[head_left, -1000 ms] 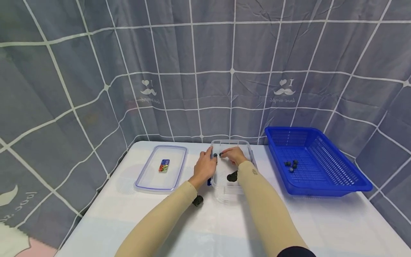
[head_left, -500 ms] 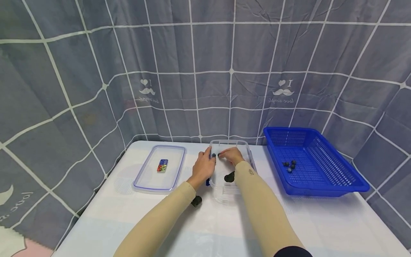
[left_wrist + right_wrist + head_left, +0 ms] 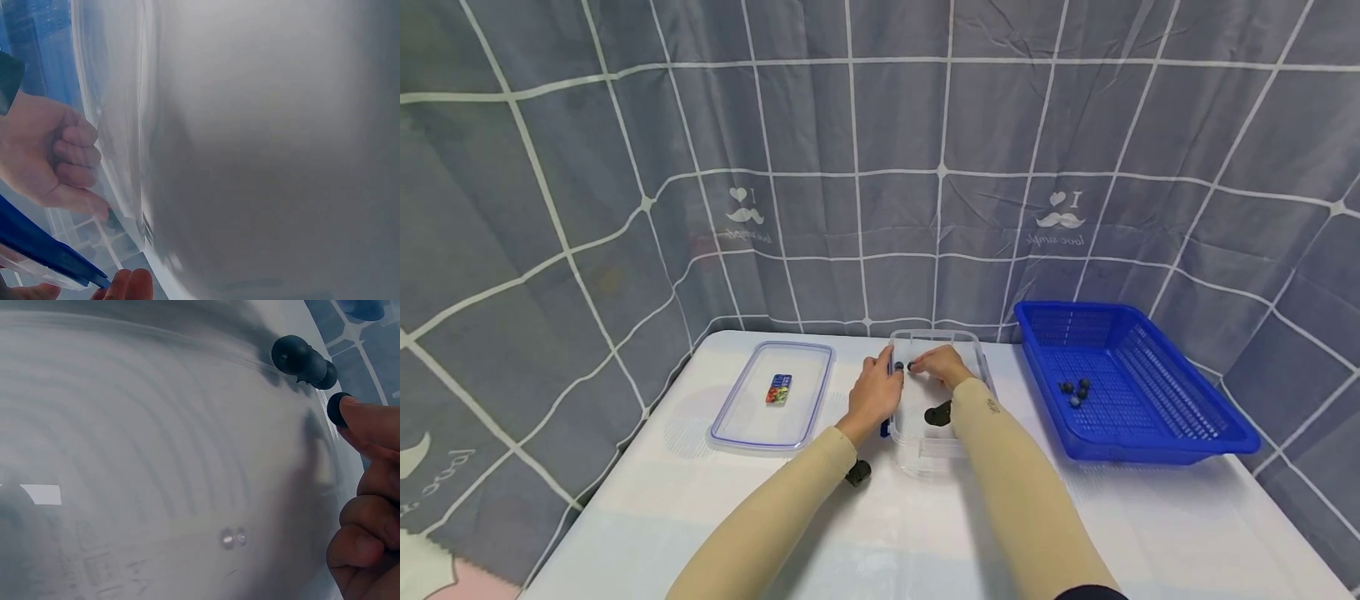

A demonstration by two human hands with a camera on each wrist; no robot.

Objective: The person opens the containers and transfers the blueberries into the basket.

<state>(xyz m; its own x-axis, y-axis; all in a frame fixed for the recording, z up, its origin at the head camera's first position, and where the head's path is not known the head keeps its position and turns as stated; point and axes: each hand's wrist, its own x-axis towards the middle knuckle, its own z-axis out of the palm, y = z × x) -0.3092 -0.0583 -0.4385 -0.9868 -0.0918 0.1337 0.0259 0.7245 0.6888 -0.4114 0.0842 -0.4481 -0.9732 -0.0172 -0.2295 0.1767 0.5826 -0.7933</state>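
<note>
A clear plastic container (image 3: 917, 447) with a blue side latch (image 3: 53, 247) stands in the table's middle. My left hand (image 3: 875, 388) grips its left wall; the fingertips (image 3: 139, 284) show beside the latch in the left wrist view. My right hand (image 3: 942, 364) reaches inside and pinches a blueberry (image 3: 337, 410) between thumb and forefinger. Close to that one, several blueberries (image 3: 292, 356) sit in a short row along the container's wall. In the left wrist view the right hand shows through the clear wall.
The clear lid (image 3: 747, 417) with a blue rim and a printed label (image 3: 778, 389) lies to the left. At the right stands a blue basket (image 3: 1150, 446) holding several blueberries (image 3: 1083, 385). A grey checked curtain (image 3: 895, 208) hangs behind the table.
The head view has shifted slightly. My right hand, still pinching the blueberry, has edged a little closer to the row by the left wall. The left hand keeps its place on the container.
</note>
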